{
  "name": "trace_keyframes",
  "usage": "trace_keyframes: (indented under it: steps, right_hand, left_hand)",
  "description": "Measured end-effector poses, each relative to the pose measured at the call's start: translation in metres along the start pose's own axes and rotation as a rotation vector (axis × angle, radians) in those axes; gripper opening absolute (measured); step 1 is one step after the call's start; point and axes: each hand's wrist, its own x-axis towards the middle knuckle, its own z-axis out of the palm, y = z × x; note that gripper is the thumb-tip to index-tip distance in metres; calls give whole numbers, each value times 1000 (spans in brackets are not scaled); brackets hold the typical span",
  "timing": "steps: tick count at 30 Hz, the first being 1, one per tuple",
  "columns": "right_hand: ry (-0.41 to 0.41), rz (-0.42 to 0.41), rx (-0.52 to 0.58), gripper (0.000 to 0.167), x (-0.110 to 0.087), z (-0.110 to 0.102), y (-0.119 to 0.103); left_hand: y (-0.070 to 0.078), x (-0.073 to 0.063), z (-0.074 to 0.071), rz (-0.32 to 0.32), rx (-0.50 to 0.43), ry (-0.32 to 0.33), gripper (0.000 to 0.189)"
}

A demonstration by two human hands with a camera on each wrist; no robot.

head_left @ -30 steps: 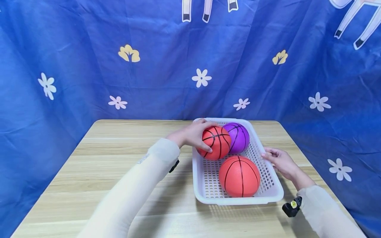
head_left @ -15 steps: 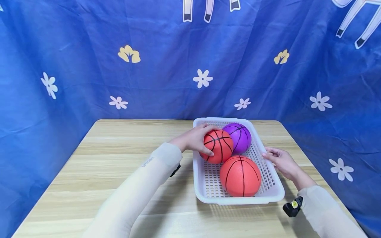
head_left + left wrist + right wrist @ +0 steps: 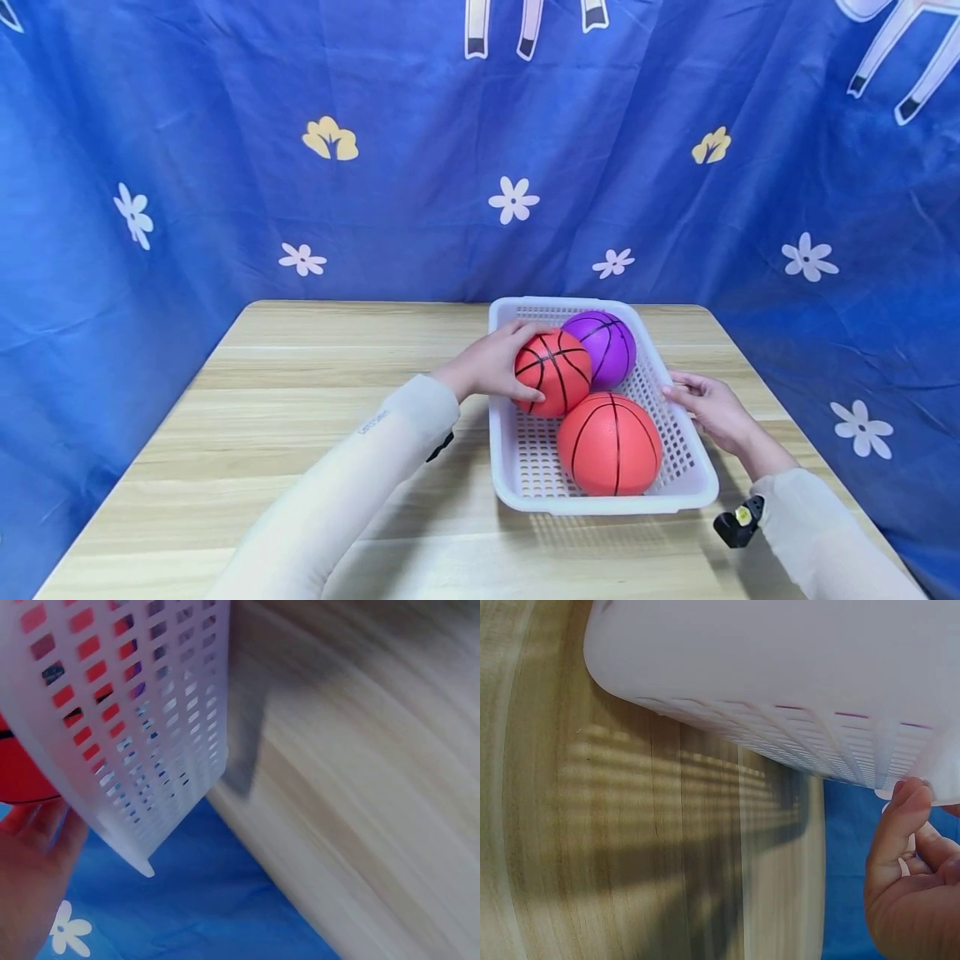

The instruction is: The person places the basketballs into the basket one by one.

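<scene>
A white plastic basket [image 3: 600,505] with a slotted floor holds three toy basketballs. My left hand [image 3: 491,364] grips the orange-red basketball with black lines [image 3: 561,373] at the basket's left side, thumb in front and fingers over the top. Behind it to the right sits a purple basketball [image 3: 611,343]; in front lies a larger orange-red basketball [image 3: 611,450]. My right hand [image 3: 716,414] pinches the basket's right rim, thumb on top. In the right wrist view, thumb and fingers of that hand [image 3: 911,889] meet at the rim. The left wrist view shows the gripped ball [image 3: 22,769] above the rim.
The basket stands on a light wood table [image 3: 300,400], right of its middle. A blue curtain [image 3: 405,208] printed with flowers hangs behind and along the sides. A black wrist camera [image 3: 738,521] sits under the right sleeve.
My left hand has moved the gripped basketball slightly toward me and to the right, close against the larger ball. My right hand has kept its place on the rim.
</scene>
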Motion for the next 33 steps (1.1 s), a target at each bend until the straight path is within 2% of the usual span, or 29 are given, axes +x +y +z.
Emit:
trace_keyframes:
  steps: [13,18,27,33]
  right_hand:
    - [-8,-9,11,60,-2,0,-3]
    - [1,-3,-9,59,0,1,-3]
    - [-8,23,-166,58,3,-1,-7]
    - [-51,41,-269,63,4,-6,-20]
  left_hand:
    - [-9,-13,22,-56,106,92,99]
    - [-12,-20,29,-57,92,144,102]
    - [-14,-30,27,-57,25,192,105]
    - [-17,-36,15,-131,-50,195,106]
